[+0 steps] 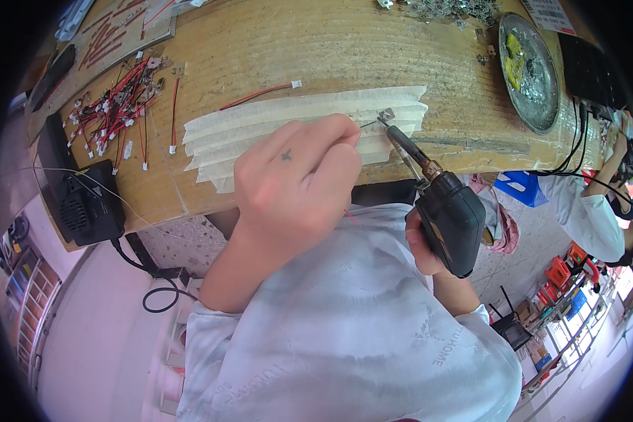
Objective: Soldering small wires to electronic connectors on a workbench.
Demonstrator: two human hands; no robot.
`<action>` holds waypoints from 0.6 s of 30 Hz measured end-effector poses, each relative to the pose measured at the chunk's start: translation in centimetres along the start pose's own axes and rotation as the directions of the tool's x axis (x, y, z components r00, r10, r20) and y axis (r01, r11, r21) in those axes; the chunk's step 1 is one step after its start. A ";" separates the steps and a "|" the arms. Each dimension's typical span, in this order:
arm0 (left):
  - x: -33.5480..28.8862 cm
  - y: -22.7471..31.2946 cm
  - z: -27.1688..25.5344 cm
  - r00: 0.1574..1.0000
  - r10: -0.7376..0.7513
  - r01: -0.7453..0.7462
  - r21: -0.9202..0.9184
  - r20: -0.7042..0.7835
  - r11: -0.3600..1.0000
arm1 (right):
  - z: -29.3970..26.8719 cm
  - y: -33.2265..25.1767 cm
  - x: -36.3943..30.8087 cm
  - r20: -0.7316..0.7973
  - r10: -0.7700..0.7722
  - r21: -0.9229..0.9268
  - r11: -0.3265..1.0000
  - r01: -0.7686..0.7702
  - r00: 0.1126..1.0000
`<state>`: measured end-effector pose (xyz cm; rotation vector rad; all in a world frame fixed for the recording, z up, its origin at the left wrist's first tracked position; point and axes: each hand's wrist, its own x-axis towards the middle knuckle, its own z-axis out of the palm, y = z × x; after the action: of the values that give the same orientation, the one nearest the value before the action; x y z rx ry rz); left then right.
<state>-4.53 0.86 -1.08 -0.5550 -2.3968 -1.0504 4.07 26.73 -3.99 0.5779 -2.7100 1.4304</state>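
My left hand (295,172) is closed in a pinch on a thin wire (368,125), whose dark end runs to a small metal tab (387,113). A bit of red wire (350,216) shows below that hand. The tab lies on strips of cream masking tape (214,151) stuck to the table. In my right hand (422,246) is a black soldering gun (454,218), its tip at the tab beside the wire's end. Most of the right fingers are hidden behind the gun. Just beyond the tape lies a red-and-black wire lead (260,93) with a white connector.
At the left, a pile of red-and-black wire leads (119,105) lies near a black vented box (84,207). A round metal dish (547,109) with a yellow sponge (515,60) stands at the right. Metal pieces (450,8) are heaped at the back. Another person (584,211) sits at far right.
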 end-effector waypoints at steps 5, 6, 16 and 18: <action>-0.1 -0.1 0.1 1.000 0.014 -0.013 0.011 -0.020 1.000 | 0.1 0.1 0.4 -0.005 -0.016 -0.013 1.000 0.016 1.000; 0.0 0.0 0.0 1.000 -0.004 0.004 -0.004 0.004 1.000 | 0.2 0.3 -0.2 0.016 0.026 -0.007 1.000 -0.026 1.000; 0.0 -0.1 0.0 1.000 0.005 -0.005 -0.006 -0.002 1.000 | 0.1 0.8 -2.3 0.034 0.167 0.260 0.951 -0.170 0.985; 0.0 -0.1 0.0 1.000 0.005 -0.005 0.004 -0.004 1.000 | -0.6 0.6 -1.8 0.113 0.144 0.266 0.949 -0.170 0.983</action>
<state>-4.57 0.83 -1.11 -0.5566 -2.3930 -1.0436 5.46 28.06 -4.52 0.4546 -2.6982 1.8864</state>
